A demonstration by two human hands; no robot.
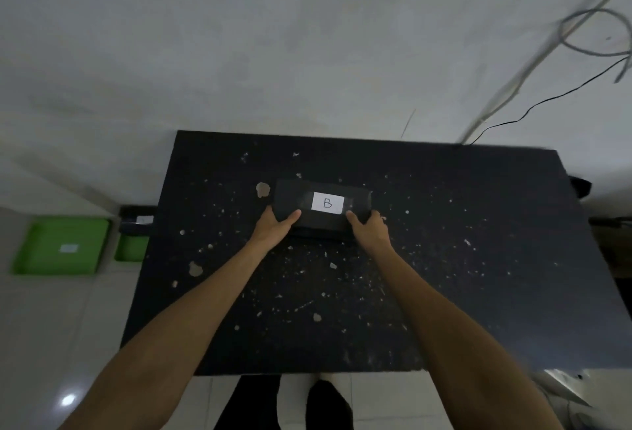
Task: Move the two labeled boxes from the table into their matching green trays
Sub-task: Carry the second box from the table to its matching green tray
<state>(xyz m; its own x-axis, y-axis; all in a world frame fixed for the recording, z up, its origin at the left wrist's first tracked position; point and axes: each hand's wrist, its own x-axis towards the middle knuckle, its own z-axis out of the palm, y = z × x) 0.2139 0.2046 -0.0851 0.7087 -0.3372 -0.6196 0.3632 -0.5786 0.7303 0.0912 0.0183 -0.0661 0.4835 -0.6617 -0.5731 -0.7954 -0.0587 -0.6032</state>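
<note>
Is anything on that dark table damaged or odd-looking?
Yes. The black table is badly chipped: pale patches and specks are scattered across it, the largest just left of the box marked B, which both hands grip. Nothing looks spilled.

Matt black box (pixel 321 205) with white paper label (pixel 327 203), chipped matt black table (pixel 444 258), green plastic tray (pixel 61 246)

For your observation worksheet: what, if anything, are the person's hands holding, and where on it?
Both hands grip the black box labeled B: the left hand at its left end, the right hand at its right end.
</note>
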